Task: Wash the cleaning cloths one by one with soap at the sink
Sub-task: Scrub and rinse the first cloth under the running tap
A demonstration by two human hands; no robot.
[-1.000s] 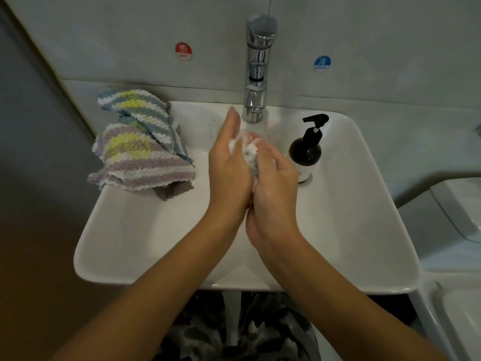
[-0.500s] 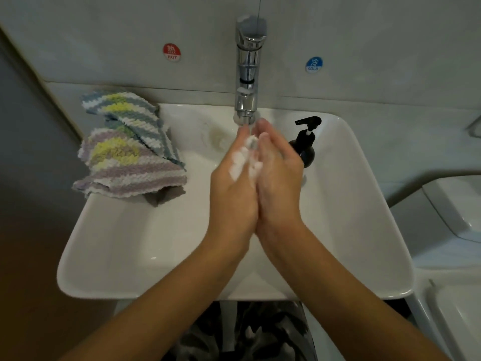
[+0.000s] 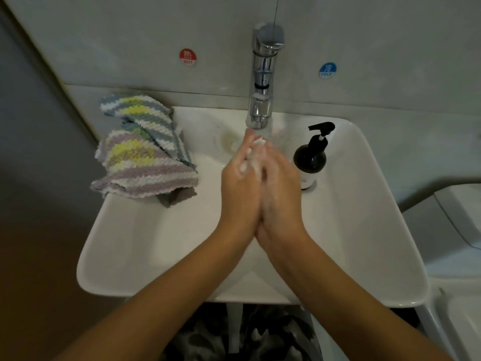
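A big white sink (image 3: 135, 251) is filling most of the view, and it is getting wider toward the person. Two bare arms are reaching over its near rim. The left hand (image 3: 240, 186) and the right hand (image 3: 282, 188) are pressing flat against each other, palm to palm, over the middle of the bowl. The fingers are lying straight and are pointing away from the person, toward the tap (image 3: 263, 74). Neither hand is holding anything. White soap foam (image 3: 250, 158) is sitting on the fingers near the tips. The fingertips are just under the tap's spout.

The cleaning cloths (image 3: 140, 157) are lying in a pile on the sink's far left corner, well apart from the hands. The lower cloth is showing purple, white and yellow stripes, and the one behind it is showing blue-grey, white and yellow stripes. The pile's long side is running from the back wall toward the person, and part of it is hanging into the bowl.

A dark soap bottle (image 3: 311, 157) is standing upright just right of the hands, with its pump nozzle pointing left.

A red HOT sticker (image 3: 188, 57) and a blue COLD sticker (image 3: 327, 70) are sticking to the wall on either side of the tap.
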